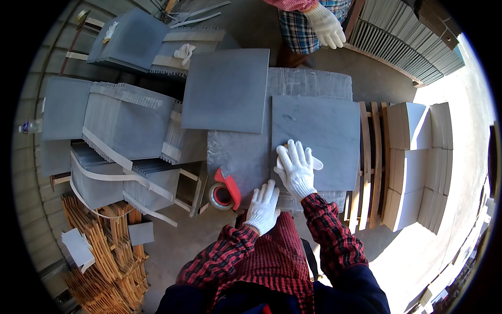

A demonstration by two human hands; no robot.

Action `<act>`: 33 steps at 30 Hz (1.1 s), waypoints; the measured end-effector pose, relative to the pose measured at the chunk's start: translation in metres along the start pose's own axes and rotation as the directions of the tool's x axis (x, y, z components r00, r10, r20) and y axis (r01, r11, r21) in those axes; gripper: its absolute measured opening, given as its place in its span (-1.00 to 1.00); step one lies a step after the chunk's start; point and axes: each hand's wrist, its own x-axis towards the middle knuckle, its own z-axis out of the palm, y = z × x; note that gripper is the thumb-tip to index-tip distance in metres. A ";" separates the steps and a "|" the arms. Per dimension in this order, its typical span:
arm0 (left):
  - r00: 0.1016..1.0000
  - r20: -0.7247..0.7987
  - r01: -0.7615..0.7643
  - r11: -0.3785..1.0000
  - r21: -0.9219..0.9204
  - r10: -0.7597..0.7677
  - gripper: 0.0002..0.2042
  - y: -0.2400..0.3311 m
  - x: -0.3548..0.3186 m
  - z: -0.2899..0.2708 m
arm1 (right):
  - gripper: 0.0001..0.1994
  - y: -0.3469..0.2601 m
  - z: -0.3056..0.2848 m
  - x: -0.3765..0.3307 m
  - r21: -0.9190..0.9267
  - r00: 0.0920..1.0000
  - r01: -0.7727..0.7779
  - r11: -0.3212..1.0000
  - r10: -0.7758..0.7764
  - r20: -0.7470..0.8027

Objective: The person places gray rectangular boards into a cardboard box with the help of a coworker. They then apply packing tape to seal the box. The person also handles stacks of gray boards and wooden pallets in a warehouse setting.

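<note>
My right hand (297, 168), in a white knit glove, lies flat with fingers stretched on the left part of a square grey stone tile (324, 131). My left hand (262, 207), gloved alike, rests with fingers extended at the near edge of the grey worktable (240, 157), holding nothing. Just left of it lies a red tape dispenser (230, 188) with a roll of tape. A second grey tile (226, 90) lies at the worktable's far left, overhanging its edge.
Strapped stacks of grey tiles (130, 123) stand at the left. White cartons (410, 170) are piled at the right beside a wooden pallet (366, 165). Across the worktable is another person with a white-gloved hand (325, 27). Wooden slats (112, 246) are heaped at lower left.
</note>
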 end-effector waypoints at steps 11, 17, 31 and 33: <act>0.998 -0.042 -0.052 0.998 0.029 0.053 -0.34 0.010 0.007 -0.021 | -0.45 0.046 0.001 0.175 -0.078 0.945 0.166 0.983 -0.181 -0.271; 0.981 -0.181 0.025 0.975 -0.219 -0.066 -0.50 -0.005 0.000 -0.001 | -0.50 0.021 -0.006 0.117 -0.176 0.954 0.181 0.968 -0.216 -0.207; 0.880 -0.406 0.060 0.907 -0.417 -0.245 -0.60 0.005 0.084 -0.042 | -0.62 0.020 -0.107 -0.058 0.241 0.886 -0.269 0.933 0.142 0.441; 0.876 -0.463 0.038 0.978 -0.207 -0.132 -0.55 -0.004 0.107 -0.028 | -0.47 0.037 -0.089 -0.066 0.260 0.993 -0.097 0.961 0.075 0.091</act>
